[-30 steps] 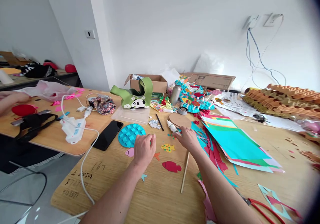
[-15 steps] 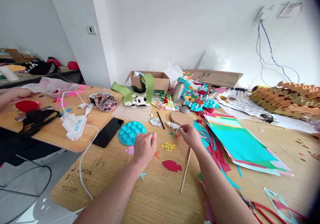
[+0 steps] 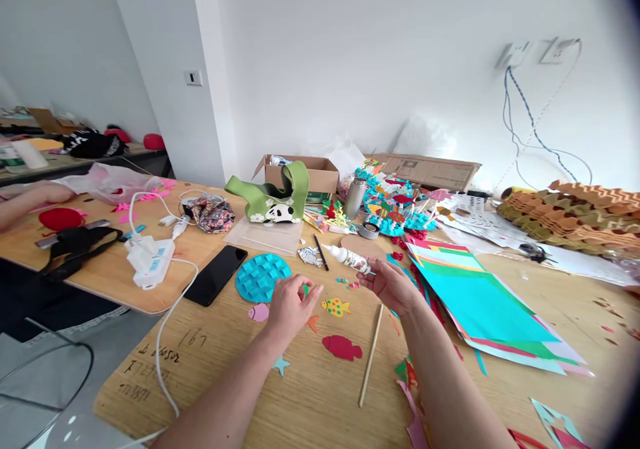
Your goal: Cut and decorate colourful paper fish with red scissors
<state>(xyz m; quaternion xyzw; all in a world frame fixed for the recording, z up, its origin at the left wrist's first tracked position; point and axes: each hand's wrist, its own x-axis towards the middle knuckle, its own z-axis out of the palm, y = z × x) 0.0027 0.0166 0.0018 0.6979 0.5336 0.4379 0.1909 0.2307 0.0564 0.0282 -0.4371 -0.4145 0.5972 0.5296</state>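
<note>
My right hand [image 3: 393, 283] holds a white glue bottle [image 3: 350, 259] by its base, nozzle pointing left. The fingers of my left hand [image 3: 294, 304] are pinched together; a bit of green shows between them, and I cannot tell whether it is held or lies behind. Left of that hand is a round blue woven paper disc [image 3: 262, 277]. Paper cut-outs lie around: a pink fish [image 3: 259, 312], a yellow spotted fish [image 3: 336, 307], a red fish [image 3: 342, 347], an orange piece [image 3: 313, 323] and a light blue starfish [image 3: 281, 365]. A brown round board [image 3: 361, 245] sits partly behind the bottle.
A wooden stick [image 3: 371, 355] lies before my right forearm. Coloured paper sheets [image 3: 500, 302] are stacked right. A phone [image 3: 216, 275], a power strip [image 3: 153, 262] and its cable are left. Behind stand a green panda bag [image 3: 277, 199] and a steel flask [image 3: 355, 197]. Another person's arm [image 3: 30, 201] reaches in far left.
My right hand has turned more palm-up around the glue bottle, showing more of the bottle. My left hand has lowered slightly, its pinch turned to the right. The view has tilted up a little.
</note>
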